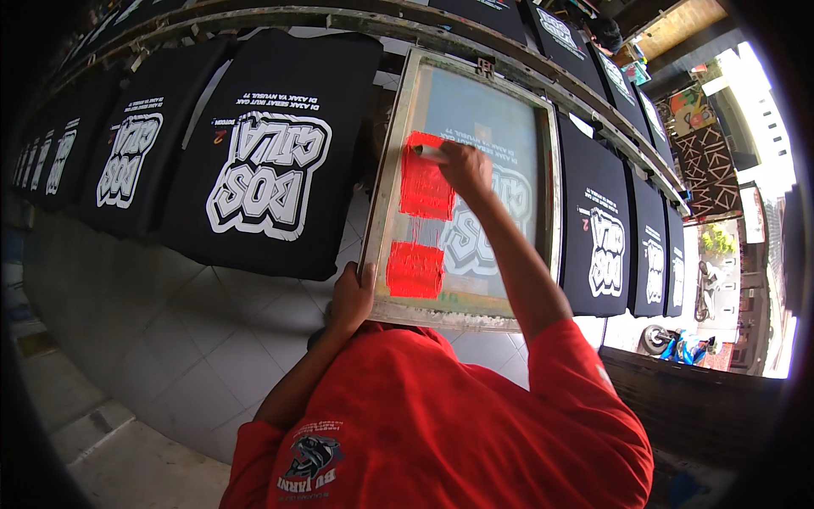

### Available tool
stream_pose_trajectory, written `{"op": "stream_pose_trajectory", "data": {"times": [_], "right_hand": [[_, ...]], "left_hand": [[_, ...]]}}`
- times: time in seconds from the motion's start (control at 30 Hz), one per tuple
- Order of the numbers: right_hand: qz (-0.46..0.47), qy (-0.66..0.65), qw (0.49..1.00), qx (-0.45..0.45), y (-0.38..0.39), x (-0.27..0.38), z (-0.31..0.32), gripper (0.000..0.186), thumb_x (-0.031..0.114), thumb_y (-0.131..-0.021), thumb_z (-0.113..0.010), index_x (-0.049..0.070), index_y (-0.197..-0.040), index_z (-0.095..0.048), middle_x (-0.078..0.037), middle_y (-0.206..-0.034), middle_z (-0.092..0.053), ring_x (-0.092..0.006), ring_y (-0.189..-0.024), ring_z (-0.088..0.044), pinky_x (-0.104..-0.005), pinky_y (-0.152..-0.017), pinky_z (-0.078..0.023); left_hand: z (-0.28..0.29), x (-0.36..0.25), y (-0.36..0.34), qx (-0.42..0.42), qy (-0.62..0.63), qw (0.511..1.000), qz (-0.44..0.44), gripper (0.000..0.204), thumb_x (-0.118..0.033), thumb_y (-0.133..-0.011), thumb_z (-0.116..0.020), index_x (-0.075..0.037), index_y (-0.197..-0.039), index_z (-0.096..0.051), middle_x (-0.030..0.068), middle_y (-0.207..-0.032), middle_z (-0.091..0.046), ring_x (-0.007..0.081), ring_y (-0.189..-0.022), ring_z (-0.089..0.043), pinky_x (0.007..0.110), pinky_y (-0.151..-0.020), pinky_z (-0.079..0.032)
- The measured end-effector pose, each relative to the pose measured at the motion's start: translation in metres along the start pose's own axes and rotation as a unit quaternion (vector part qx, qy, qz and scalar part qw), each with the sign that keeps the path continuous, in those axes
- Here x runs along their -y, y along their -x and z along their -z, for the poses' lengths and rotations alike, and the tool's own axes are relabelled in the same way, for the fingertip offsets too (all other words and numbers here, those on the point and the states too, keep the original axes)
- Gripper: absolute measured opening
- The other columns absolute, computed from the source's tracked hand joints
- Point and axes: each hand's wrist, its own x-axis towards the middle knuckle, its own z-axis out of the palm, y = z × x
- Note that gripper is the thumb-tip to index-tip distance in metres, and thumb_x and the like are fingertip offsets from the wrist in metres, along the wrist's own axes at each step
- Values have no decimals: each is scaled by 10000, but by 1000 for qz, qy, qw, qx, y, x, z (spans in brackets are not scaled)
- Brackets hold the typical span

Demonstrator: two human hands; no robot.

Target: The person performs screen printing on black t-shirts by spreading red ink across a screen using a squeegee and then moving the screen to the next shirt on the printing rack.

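Observation:
In front of me lies a screen-printing frame [387, 195] with a pale mesh, and a dark shirt with a white print shows through it. Two thick patches of red ink [415, 270] cover the mesh's left side, with thin red streaks between them. My right hand [468, 170] is closed around a small whitish squeegee [431, 153] at the upper red patch; its working edge is hard to make out. At the frame's lower left corner, my left hand [352, 297] grips the rim.
Black shirts with white prints lie in a row on boards, one [280, 153] left of the frame and another [593, 220] right of it. A long rail [593, 106] runs behind. Grey floor tiles [212, 339] show below. A blue motorbike [678, 346] stands farther right.

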Motion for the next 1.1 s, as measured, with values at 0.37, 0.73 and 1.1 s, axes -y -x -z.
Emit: {"op": "stream_pose_trajectory", "data": {"times": [0.37, 0.73, 1.1], "right_hand": [[57, 12, 998, -36, 119, 76, 33, 296, 47, -665, -644, 145, -944, -628, -26, -904, -635, -255, -778, -614, -378, -670, -524], [-36, 32, 990, 130, -36, 34, 78, 271, 330, -734, -684, 114, -896, -665, -130, -816, -678, -345, -800, -651, -430, -685, -509], [28, -29, 999, 14, 212, 131, 85, 289, 112, -664, -682, 101, -948, -626, -55, -931, -632, -269, -879, -609, -383, -740, -496]], "left_hand": [[-7, 16, -1, -43, -1, 999, -15, 362, -324, -939, -539, 32, -875, -536, 267, -763, -620, 457, -745, -607, 497, -646, -463], [-6, 15, -2, -32, -21, 999, -13, 420, -390, -934, -522, 26, -885, -553, 268, -792, -629, 467, -785, -604, 499, -662, -467], [-6, 18, -3, -33, 5, 999, -30, 460, -405, -931, -524, 52, -895, -571, 292, -809, -628, 463, -801, -615, 497, -689, -471]]}}
